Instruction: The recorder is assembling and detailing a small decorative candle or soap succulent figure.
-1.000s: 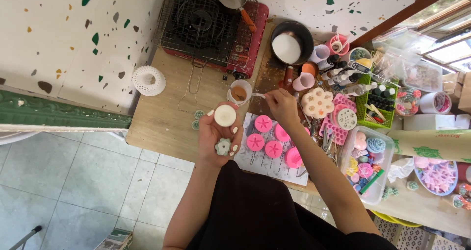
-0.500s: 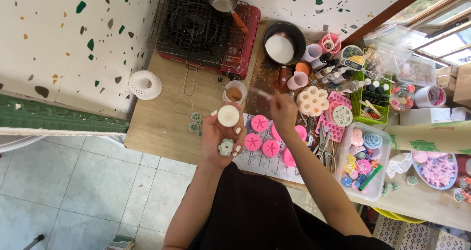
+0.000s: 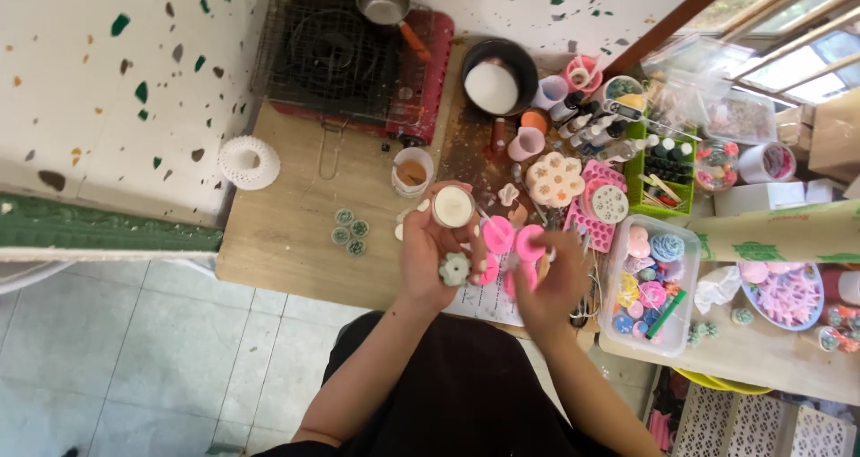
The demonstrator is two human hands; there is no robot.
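Round cream candle (image 3: 452,206) pinched at the fingertips (image 3: 428,208) of the left hand (image 3: 434,255), raised above the tabletop's (image 3: 287,233) near edge; pale green flower piece (image 3: 454,268) tucked lower in the same palm, fingers curled round both. Right hand (image 3: 551,287) just beside, over pink moulds (image 3: 511,237) on a printed sheet; grip blurred, cannot tell. Clear tub (image 3: 658,287) of coloured shapes at right, green basket (image 3: 667,166) of bottles beyond. White cup (image 3: 412,172) near the stove (image 3: 349,58).

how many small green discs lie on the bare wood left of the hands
3, clustered on the table: one at the top, one lower left, one right. A fourth may sit below; too small to tell.
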